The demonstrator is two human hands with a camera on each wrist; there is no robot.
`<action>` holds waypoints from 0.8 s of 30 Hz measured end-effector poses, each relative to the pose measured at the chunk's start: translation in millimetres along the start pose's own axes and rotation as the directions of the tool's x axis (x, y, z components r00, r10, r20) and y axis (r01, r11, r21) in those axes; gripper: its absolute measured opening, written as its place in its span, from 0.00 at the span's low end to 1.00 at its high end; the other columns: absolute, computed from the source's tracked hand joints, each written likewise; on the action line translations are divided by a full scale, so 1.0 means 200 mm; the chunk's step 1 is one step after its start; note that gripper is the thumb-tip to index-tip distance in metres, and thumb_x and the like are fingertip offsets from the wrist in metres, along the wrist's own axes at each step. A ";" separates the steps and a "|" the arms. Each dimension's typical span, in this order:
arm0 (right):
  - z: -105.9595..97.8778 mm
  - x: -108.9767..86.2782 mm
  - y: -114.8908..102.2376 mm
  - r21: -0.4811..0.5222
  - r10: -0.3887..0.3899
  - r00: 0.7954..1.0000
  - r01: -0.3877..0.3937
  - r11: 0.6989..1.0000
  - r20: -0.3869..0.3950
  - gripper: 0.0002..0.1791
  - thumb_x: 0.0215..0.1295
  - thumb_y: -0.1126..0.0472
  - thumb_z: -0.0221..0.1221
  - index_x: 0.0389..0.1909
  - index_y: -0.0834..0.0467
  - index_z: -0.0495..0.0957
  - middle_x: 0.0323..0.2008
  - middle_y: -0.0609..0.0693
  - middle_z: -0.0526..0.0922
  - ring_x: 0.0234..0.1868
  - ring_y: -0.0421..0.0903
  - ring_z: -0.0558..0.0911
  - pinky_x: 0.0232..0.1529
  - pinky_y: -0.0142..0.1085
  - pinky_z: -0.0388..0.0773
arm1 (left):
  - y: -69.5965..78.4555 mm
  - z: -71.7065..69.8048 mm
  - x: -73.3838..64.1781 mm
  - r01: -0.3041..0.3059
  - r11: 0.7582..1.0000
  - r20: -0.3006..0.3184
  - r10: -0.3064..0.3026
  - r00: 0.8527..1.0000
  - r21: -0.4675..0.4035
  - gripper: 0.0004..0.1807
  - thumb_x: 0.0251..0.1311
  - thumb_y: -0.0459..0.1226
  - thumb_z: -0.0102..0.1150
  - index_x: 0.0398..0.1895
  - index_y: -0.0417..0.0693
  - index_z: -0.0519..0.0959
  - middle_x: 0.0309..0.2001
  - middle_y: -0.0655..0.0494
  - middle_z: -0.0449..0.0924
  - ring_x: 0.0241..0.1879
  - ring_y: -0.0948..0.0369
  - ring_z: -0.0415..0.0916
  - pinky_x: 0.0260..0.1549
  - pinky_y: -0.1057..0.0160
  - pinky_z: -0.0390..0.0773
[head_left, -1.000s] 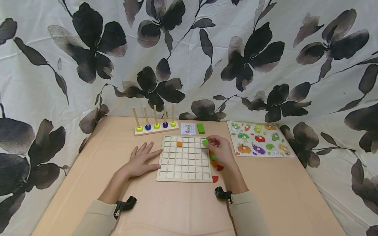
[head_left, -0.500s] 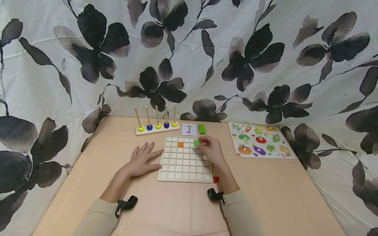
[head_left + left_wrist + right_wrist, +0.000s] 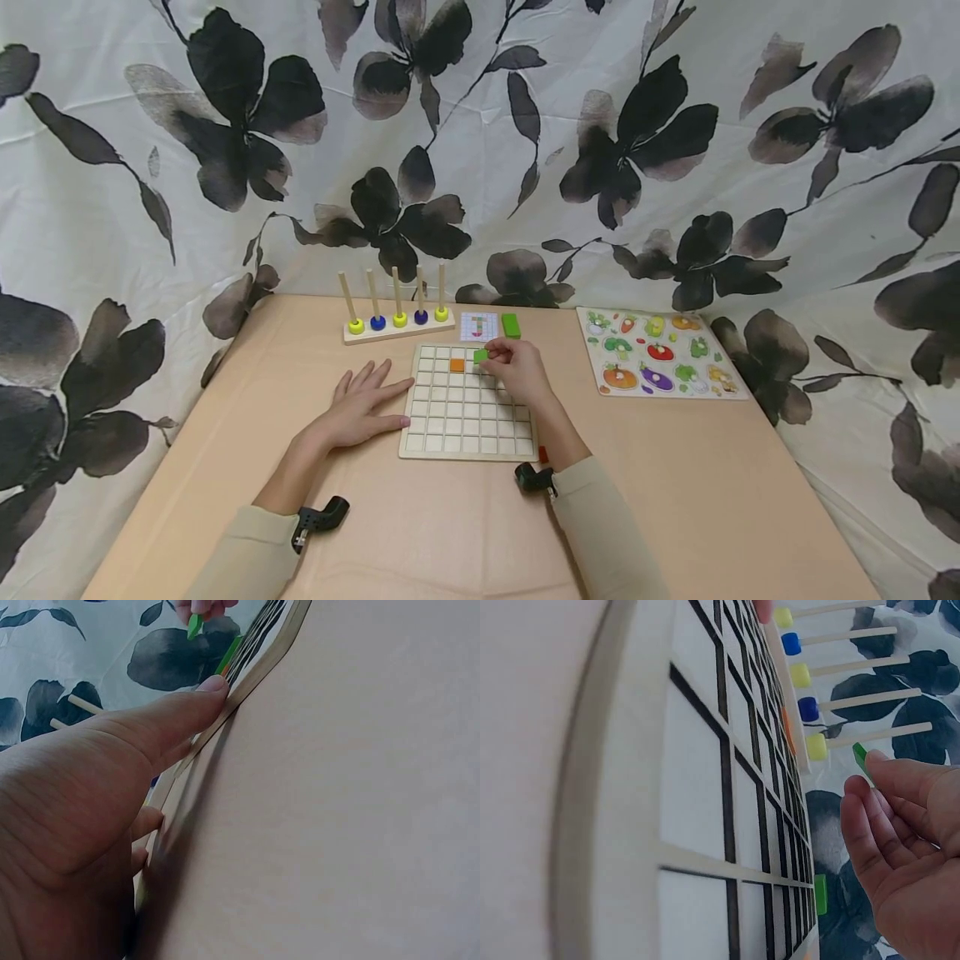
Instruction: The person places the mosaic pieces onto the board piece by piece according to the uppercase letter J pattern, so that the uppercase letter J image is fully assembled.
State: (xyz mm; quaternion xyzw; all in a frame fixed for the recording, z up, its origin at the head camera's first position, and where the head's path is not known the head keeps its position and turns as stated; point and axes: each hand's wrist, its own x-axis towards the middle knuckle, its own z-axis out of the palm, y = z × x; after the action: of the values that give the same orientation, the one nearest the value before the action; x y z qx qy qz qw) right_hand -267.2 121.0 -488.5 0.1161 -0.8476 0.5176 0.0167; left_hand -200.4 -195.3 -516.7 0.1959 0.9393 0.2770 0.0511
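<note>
A wooden grid board [image 3: 453,427] lies on the table, with an orange square tile [image 3: 457,365] in one cell near its top. My left hand [image 3: 360,414] rests at the board's left edge, fingers spread, with the thumb and index fingertips touching the rim. Between thumb and fingers of my right hand [image 3: 519,375], a green square tile [image 3: 480,356] is pinched above the upper part of the board. In the right wrist view that tile [image 3: 862,759] stands clear of the grid. A red piece [image 3: 543,454] shows by the board's lower right; my right forearm hides what lies above it.
Behind the board stand a peg stand [image 3: 397,331] with yellow and blue beads, a gridded pattern card [image 3: 478,326] and a green block [image 3: 511,325]. A vegetable picture board [image 3: 667,353] lies at the back right. Floral cloth [image 3: 525,167] hangs behind the table.
My right hand has carried the green tile leftward from the board's right edge to over the top rows, near the orange tile. The left hand has stayed in place.
</note>
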 end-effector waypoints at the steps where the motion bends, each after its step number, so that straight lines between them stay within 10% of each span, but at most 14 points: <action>1: 0.00 0.01 0.00 -0.011 0.003 1.000 -0.003 1.000 0.005 0.13 0.63 0.65 0.72 0.48 0.62 0.86 0.39 0.54 0.85 0.38 0.45 0.82 0.38 0.31 0.81 | 0.00 0.00 0.00 0.001 1.000 0.000 -0.001 1.000 -0.003 0.39 0.66 0.59 0.64 0.77 0.60 0.70 0.83 0.36 0.46 0.82 0.33 0.35 0.74 0.27 0.29; 24: 0.07 0.08 0.05 -0.059 0.080 0.994 -0.076 0.995 0.080 0.12 0.63 0.65 0.72 0.44 0.65 0.84 0.36 0.54 0.84 0.35 0.45 0.80 0.36 0.31 0.78 | -0.01 0.00 0.01 0.003 1.000 0.006 -0.003 1.000 -0.013 0.38 0.65 0.59 0.65 0.77 0.62 0.70 0.84 0.37 0.45 0.83 0.34 0.35 0.75 0.28 0.29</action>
State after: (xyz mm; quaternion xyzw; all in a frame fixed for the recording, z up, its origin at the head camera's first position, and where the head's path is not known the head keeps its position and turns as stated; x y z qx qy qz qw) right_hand -283.2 110.7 -500.4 0.1035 -0.8656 0.4886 -0.0352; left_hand -203.0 -196.5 -517.5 0.1951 0.9376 0.2824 0.0555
